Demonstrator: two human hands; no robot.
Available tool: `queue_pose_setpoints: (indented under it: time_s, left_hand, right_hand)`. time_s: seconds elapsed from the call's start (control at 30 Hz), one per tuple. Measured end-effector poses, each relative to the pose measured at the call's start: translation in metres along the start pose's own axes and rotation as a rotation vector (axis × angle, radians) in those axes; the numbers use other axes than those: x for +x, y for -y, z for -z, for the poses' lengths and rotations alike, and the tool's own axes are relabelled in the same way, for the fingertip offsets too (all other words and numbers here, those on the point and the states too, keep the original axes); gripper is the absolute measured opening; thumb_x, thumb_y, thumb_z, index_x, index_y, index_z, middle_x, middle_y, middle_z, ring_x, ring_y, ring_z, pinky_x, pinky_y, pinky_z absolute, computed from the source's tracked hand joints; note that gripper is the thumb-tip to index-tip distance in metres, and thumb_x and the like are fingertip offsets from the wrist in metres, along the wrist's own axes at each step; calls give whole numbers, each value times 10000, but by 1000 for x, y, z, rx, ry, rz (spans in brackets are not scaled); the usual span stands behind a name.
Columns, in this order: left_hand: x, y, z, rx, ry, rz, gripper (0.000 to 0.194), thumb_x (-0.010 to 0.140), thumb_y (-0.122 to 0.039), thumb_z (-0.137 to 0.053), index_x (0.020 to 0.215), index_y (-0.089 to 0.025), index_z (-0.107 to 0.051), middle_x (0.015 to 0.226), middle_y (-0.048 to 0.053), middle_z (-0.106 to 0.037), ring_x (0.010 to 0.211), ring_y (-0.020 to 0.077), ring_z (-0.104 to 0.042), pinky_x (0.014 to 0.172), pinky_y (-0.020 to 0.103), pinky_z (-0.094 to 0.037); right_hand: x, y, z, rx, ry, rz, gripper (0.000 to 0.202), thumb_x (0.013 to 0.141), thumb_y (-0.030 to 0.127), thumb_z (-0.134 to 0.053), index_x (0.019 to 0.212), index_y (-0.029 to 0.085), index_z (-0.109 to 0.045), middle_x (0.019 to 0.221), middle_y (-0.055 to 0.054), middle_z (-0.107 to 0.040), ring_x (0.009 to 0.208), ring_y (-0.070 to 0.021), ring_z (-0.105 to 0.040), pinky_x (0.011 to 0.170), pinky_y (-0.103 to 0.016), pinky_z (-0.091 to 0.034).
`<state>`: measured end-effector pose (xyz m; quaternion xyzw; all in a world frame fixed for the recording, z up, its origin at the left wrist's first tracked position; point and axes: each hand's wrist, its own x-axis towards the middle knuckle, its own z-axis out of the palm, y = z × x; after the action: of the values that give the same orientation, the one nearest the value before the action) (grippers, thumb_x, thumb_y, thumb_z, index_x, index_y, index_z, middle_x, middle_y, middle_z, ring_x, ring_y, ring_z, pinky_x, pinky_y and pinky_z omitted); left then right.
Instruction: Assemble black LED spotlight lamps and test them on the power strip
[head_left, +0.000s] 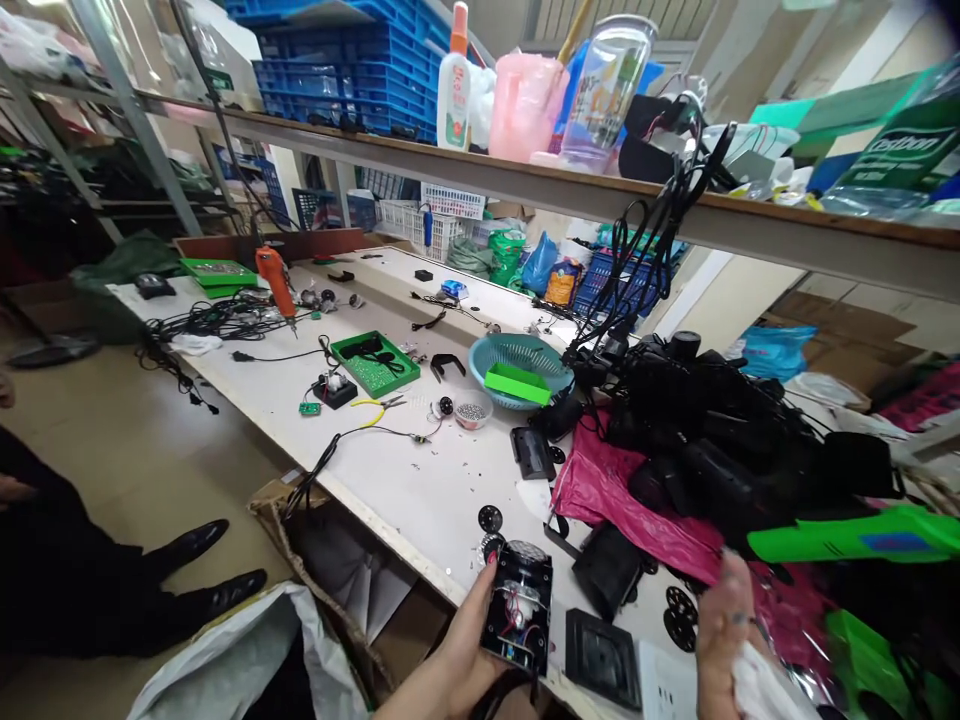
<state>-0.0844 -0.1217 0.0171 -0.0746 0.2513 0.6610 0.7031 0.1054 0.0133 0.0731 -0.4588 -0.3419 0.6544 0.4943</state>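
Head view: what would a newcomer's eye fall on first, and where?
Probably the black heap, at the right of the table, with a pink bag at its near edge. Next, the orange tool, pointing down at far left, then the open case in the left hand.

Blue crates [337, 80], orange-capped spray bottle [453, 100], pink cup [525, 105] and clear tumbler [606, 95] being held up by overhead shelf [450, 168]. Blue bag [540, 264] being seen beyond, near white baskets [416, 225]. Black shoes [187, 547] being worn by person [60, 570] at left.
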Motion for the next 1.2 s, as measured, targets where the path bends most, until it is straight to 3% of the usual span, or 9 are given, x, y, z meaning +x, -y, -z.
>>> queue_pose_setpoints:
  time_s: [0.13,0.23,0.33,0.4,0.5,0.67,0.8,1.0,1.2]
  left_hand:
    - [-7,0,-4,47,-13,32,577,874,-565,-591,1195,-88,-646,937,136,-745,881,275,-696,830,377,-506]
    - [-10,5,-5,86,-8,52,582,874,-592,-575,1180,-106,-664,951,130,-747,960,285,-684,853,367,-501]
    - [-12,9,-5,129,2,8,595,865,-586,-588,1219,-112,-651,1035,142,-739,1053,310,-657,898,387,-490]
    - [-16,8,-5,188,5,-76,596,839,-528,-648,1297,-148,-607,1145,135,-716,1148,329,-615,950,405,-469]
    - [-25,-1,-6,408,47,-317,654,782,-362,-747,1386,-232,-534,1363,84,-616,1332,332,-472,1079,398,-374]
    - [-41,-15,-3,783,197,-599,708,802,-380,-713,1447,-245,-453,1527,71,-448,1446,336,-298,1182,423,-238]
    - [-46,-17,1,848,240,-647,694,848,-399,-654,1478,-293,-382,1548,53,-407,1434,315,-313,1177,420,-241]
    - [-46,-19,-8,697,324,-689,668,805,-437,-684,1417,-280,-469,1364,60,-575,1226,291,-516,1049,370,-387]
    - [-39,-21,-11,646,290,-749,595,789,-452,-686,1335,-248,-567,1157,45,-669,1053,243,-584,941,316,-439]
  right_hand:
    - [-22,2,16,515,-18,-171,622,787,145,-462,1395,267,-509,1298,-82,-663,1123,-207,-682,674,-370,-658]
    - [-25,-4,20,828,-72,-300,660,789,79,-427,1421,263,-474,1315,-88,-652,1185,-192,-647,722,-388,-667]
    - [-24,-11,21,539,-8,-164,469,803,171,-546,1243,294,-653,1272,-83,-670,1120,-196,-677,666,-324,-656]
    - [-29,-15,21,264,91,-123,320,778,300,-656,1089,302,-733,1050,-78,-732,802,-201,-723,493,-297,-601]
    - [-54,-26,9,-68,205,-160,321,731,428,-748,982,230,-765,640,-12,-641,409,-109,-483,330,-230,-400]
    - [-99,-40,-42,-596,185,286,243,713,419,-790,816,200,-760,680,-4,-621,649,-137,-566,628,-238,-482]
    - [-103,-38,-72,-695,360,469,162,799,372,-720,744,221,-740,733,-12,-617,697,-147,-586,652,-237,-463]
    - [-93,-39,-81,-732,339,589,186,802,343,-698,679,203,-693,708,-14,-612,683,-150,-601,609,-222,-470]
    - [-94,-42,-89,-717,339,598,176,795,347,-698,685,210,-714,664,-7,-609,629,-139,-574,580,-218,-454]
